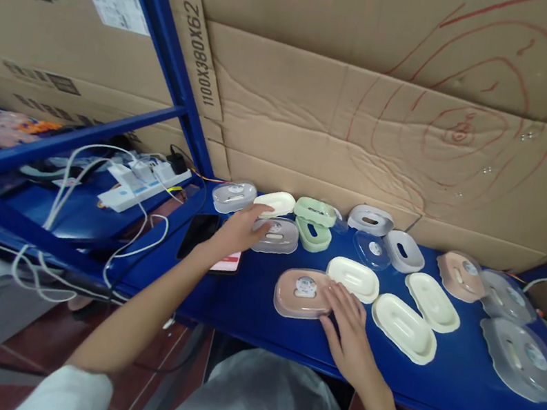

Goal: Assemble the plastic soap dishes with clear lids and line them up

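My right hand [350,330] is at the right end of a pink soap dish [297,300] with a clear lid and a round label. Its fingers lie over the lid's end, and the thumb touches the near corner. Farther left, my left hand [238,230] reaches over the table with thumb and fingers apart. Its fingertips are at a cream dish part [278,204], and its thumb is over the left end of a lidded greyish soap dish [278,237]. Whether these fingertips touch either piece is hard to tell.
Green dish parts [313,235], grey parts [405,251], cream trays [404,328], another lidded pink dish [461,277] and clear lids [523,359] spread over the blue table [246,305]. Two phones lie by my left forearm. A power strip [143,187] with white cables stands left; cardboard backs the table.
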`<state>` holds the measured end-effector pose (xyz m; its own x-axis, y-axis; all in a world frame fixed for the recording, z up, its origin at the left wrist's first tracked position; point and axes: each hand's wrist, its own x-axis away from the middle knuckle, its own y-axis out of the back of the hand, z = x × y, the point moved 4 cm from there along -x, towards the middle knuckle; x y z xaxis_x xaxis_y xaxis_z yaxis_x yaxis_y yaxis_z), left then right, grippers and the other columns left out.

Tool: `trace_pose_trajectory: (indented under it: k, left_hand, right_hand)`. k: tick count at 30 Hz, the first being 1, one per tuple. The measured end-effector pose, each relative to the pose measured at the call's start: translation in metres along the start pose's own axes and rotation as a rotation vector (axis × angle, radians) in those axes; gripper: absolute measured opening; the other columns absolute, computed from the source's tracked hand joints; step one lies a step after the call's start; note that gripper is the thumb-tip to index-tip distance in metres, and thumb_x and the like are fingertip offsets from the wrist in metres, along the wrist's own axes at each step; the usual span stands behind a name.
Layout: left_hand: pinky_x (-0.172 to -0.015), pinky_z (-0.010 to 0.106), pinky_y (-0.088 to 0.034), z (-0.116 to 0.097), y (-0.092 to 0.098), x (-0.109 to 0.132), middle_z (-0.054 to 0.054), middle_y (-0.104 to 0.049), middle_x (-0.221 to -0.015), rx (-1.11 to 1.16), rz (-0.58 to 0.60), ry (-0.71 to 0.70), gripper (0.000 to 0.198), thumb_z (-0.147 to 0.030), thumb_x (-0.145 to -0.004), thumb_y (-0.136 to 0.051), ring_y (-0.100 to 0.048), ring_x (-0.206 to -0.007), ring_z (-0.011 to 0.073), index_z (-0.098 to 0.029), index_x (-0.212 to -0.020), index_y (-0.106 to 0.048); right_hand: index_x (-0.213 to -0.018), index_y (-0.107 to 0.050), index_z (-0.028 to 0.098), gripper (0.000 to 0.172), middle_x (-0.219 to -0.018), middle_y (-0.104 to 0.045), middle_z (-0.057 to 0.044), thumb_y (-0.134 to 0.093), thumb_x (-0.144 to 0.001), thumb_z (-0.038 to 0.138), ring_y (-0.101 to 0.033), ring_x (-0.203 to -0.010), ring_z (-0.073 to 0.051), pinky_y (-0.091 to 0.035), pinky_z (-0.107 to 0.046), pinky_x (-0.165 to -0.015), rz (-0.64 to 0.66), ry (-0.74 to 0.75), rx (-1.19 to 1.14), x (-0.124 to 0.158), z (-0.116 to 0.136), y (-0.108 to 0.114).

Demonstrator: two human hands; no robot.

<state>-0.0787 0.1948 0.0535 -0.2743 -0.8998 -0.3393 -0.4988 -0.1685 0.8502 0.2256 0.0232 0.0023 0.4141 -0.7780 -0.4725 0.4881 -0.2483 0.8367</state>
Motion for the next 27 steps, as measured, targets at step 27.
trace_pose_trajectory:
  k: [27]
  left_hand:
    - [-0.113,0.048,-0.053,-0.066,0.027,0.074,0.005,-0.070,-0.144,-0.043,-0.063,-0.339,0.026,-0.037,-0.107,-0.057,-0.068,-0.130,0.0298,-0.031,-0.128,-0.072]
  right_hand:
    - [-0.161,-0.046,0.030,0.054,-0.165,-0.051,-0.009,-0.039,-0.110,0.018,-0.046,-0.155,-0.026,-0.045,-0.056,-0.124,-0.086,-0.154,-0.094,0.009,-0.030,0.007]
